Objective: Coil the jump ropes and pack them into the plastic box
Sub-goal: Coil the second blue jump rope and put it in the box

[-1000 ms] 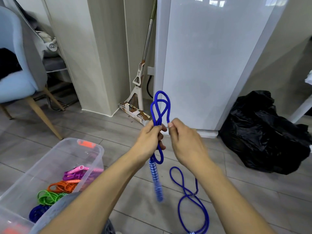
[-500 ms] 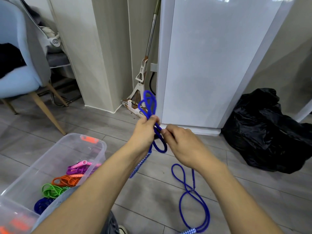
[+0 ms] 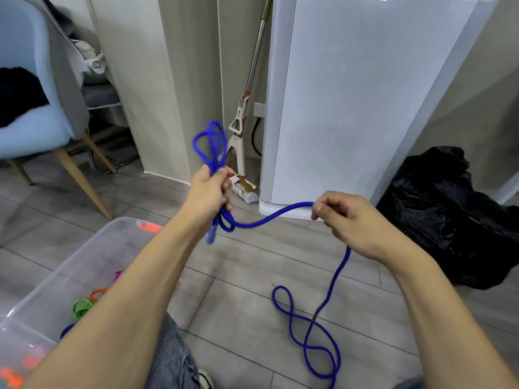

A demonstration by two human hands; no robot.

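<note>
The blue jump rope [image 3: 269, 217] is partly gathered: a bunch of loops rises above the left hand [image 3: 209, 192], which clenches round the bundle, and one blurred handle hangs just below that fist. From there a strand sags and runs right to the right hand [image 3: 345, 220], which pinches it between thumb and forefinger, the other fingers curled. Beyond the right hand the rope drops to the tiled floor [image 3: 238, 276] and lies in a loose figure-eight near the bottom right, its tail cut off by the frame's lower edge. How many loops the left hand holds is hard to make out, since its fingers cover the crossing.

Both forearms reach forward from the near edge, the left hand held higher and farther than the right. The clear plastic box [image 3: 92, 248] stands on the floor at the near left, partly hidden by the left forearm; inside it show bits of green, orange, purple and blue coiled ropes [image 3: 82, 306]. Far behind stand a mop [image 3: 241, 119], a white cabinet [image 3: 351, 94], a black bag [image 3: 455, 217] at right and a blue chair [image 3: 31, 108] at left.
</note>
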